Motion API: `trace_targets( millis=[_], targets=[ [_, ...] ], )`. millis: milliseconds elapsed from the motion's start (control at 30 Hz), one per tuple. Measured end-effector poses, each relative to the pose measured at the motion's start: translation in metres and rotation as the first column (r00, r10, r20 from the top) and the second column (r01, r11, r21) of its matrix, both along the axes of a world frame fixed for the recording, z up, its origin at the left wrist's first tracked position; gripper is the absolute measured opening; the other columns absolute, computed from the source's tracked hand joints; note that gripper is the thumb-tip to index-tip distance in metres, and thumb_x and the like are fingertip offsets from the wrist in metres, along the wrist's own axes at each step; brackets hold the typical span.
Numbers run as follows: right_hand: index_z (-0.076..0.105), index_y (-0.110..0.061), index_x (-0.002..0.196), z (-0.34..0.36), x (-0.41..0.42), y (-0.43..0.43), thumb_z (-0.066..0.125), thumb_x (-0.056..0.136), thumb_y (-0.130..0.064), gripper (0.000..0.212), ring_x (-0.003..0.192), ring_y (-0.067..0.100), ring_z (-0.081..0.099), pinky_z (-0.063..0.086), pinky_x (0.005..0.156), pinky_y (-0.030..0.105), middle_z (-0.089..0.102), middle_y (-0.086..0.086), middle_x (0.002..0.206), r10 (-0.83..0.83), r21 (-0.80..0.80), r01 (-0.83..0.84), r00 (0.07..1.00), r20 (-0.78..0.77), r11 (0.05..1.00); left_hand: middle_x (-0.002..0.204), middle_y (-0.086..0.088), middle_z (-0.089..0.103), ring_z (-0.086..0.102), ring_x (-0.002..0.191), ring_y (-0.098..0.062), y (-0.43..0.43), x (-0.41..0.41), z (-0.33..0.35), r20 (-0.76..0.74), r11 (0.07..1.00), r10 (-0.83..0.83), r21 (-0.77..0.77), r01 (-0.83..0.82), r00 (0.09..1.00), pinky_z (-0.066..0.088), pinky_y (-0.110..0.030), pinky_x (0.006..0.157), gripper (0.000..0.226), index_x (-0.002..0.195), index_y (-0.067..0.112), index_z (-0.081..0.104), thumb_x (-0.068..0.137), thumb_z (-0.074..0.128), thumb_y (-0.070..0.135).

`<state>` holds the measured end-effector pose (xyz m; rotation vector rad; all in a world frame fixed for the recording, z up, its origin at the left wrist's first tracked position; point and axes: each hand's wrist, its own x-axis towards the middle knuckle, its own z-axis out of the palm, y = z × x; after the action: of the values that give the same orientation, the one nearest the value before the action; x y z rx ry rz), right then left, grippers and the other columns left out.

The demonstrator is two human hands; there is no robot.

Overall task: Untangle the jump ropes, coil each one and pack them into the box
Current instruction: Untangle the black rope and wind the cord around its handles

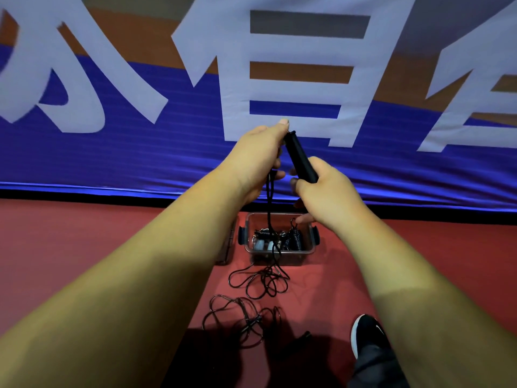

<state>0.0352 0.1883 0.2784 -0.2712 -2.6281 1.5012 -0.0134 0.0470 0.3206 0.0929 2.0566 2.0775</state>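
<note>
Hands were raised in front of the person, close together, both on one black jump rope. Left hand (260, 161) was curled round the cord (270, 208) beside the top of the handle (300, 161), with the thumb tip against the handle's upper end. Right hand (330, 197) gripped the handle's lower end. The handle was tilted, its top leaning toward the left hand.

The cord hung straight down from the left hand, passed over the open box (279, 258) and ended in a loose tangle (260, 281) on the red floor (84, 261), just in front of the box. Whether the cord touched the box contents could not be told.

The box was clear plastic with a black latch on each short side, and it sat on the floor near the foot of the banner (112, 152). Inside it were coiled black ropes (293, 239) and some pale parts, too blurred to identify. A clear lid (227, 242) lay just to the left of the box.

A second jump rope (237, 317) lay uncoiled in loose loops nearer the person, apart from the first tangle. Its black second handle (296, 343) lay in shadow to the right of the loops. A black shoe (366, 331) with a white sole stood on the floor further right. The banner behind was blue with large white characters.
</note>
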Motion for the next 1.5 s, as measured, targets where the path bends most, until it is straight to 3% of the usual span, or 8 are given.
trace_targets(
  millis=[267,467,600,800,967,1100,1367,1500],
  targets=[
    [0.058,-0.016,0.095,0.004,-0.002,-0.009,0.055,0.097,-0.025,0.010,0.050,0.021,0.070,0.042,0.042,0.023,0.066,0.006,0.080,-0.023,0.128,0.022,1.000,0.010,0.992,0.083,0.002,0.050,0.040,0.069,-0.018,-0.001,0.000,-0.004,-0.061,0.991,0.090,-0.096,-0.096,0.994,0.039,-0.038,0.073,0.025,0.092,0.021,0.054,0.105,0.050,0.042],
    [0.053,-0.011,0.092,0.004,-0.003,-0.010,0.054,0.097,-0.027,0.017,0.067,0.026,0.050,0.035,0.054,0.036,0.056,0.004,0.076,-0.065,0.180,0.068,0.998,-0.024,0.981,0.080,0.002,0.058,0.041,0.069,-0.017,-0.008,-0.001,0.000,-0.012,1.000,0.012,0.007,-0.012,1.000,0.039,-0.034,0.069,0.021,0.095,0.017,0.064,0.102,0.050,0.030],
    [0.065,-0.023,0.097,0.004,-0.005,-0.007,0.056,0.090,-0.034,0.016,0.062,0.028,0.056,0.053,0.059,0.045,0.059,0.000,0.069,-0.080,0.055,0.081,0.997,-0.016,0.995,0.089,0.000,0.064,0.057,0.078,-0.015,-0.029,-0.008,0.000,0.063,0.973,-0.214,0.107,0.207,0.975,0.056,-0.037,0.087,0.028,0.117,0.010,0.074,0.108,0.050,0.021],
    [0.068,-0.032,0.105,0.003,0.004,-0.001,0.083,0.084,-0.050,0.032,0.055,0.012,0.042,0.033,0.048,0.030,0.049,-0.013,0.065,0.178,-0.282,-0.162,0.983,0.033,0.946,0.095,-0.005,0.070,0.069,0.089,-0.018,-0.040,-0.006,-0.003,0.053,0.947,-0.276,0.184,0.262,0.960,0.062,-0.036,0.089,0.023,0.122,0.009,0.073,0.102,0.063,0.011],
    [0.066,-0.033,0.116,0.002,0.005,-0.011,0.091,0.080,-0.047,0.046,0.062,0.001,0.055,0.042,0.053,0.024,0.080,-0.018,0.100,0.209,-0.221,-0.213,0.977,-0.044,0.952,0.099,-0.011,0.074,0.075,0.090,-0.026,-0.031,0.003,0.001,0.042,0.906,-0.298,0.327,0.269,0.954,0.064,-0.045,0.082,0.019,0.117,0.004,0.070,0.099,0.064,0.002],
    [0.067,-0.028,0.096,-0.002,0.000,-0.016,0.092,0.079,-0.040,0.032,0.056,-0.004,0.054,0.041,0.052,0.013,0.067,-0.020,0.071,0.067,-0.162,-0.083,0.992,-0.103,0.983,0.103,-0.010,0.078,0.077,0.099,-0.028,-0.025,0.005,0.004,0.031,0.929,-0.239,0.299,0.219,0.971,0.062,-0.040,0.091,0.021,0.116,0.006,0.072,0.096,0.069,0.004],
    [0.068,-0.018,0.099,-0.006,-0.008,-0.018,0.068,0.085,-0.017,0.014,0.060,0.021,0.057,0.048,0.060,0.040,0.069,0.015,0.074,0.045,-0.147,-0.050,0.998,-0.039,0.988,0.102,-0.013,0.073,0.069,0.093,-0.024,-0.029,0.001,0.009,-0.006,0.964,-0.201,0.177,0.199,0.980,0.058,-0.033,0.090,0.033,0.123,-0.001,0.072,0.091,0.074,0.007],
    [0.071,-0.022,0.105,-0.008,-0.011,-0.018,0.067,0.089,-0.023,0.017,0.062,0.024,0.067,0.053,0.063,0.043,0.074,0.007,0.067,0.093,-0.221,-0.090,0.996,0.000,0.971,0.097,-0.018,0.071,0.069,0.086,-0.026,-0.030,-0.001,0.009,-0.040,0.959,-0.194,0.205,0.198,0.980,0.058,-0.033,0.081,0.029,0.118,-0.008,0.068,0.091,0.074,0.002]
  ],
)
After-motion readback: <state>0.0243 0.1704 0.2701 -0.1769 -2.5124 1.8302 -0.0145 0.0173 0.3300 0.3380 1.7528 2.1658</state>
